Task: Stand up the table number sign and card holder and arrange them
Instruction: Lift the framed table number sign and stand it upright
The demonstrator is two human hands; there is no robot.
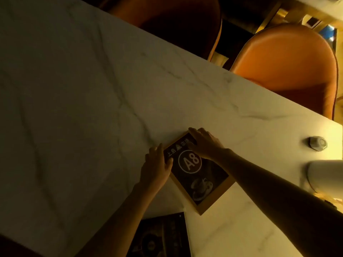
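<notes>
The table number sign (199, 175), a dark panel in a light wooden frame marked "A8" with a coffee cup picture, lies flat and face up on the white marble table (92, 108). My left hand (156, 168) grips its left edge near the top corner, thumb on the face. My right hand (205, 142) holds its top right corner, fingers curled over the far edge. A dark printed card holder (161, 236) lies flat at the bottom, near my left forearm.
Two orange chairs (289, 67) stand along the table's far edge. A small round silver call button (317, 143) and a white cylindrical object (324, 173) sit at the right end of the table.
</notes>
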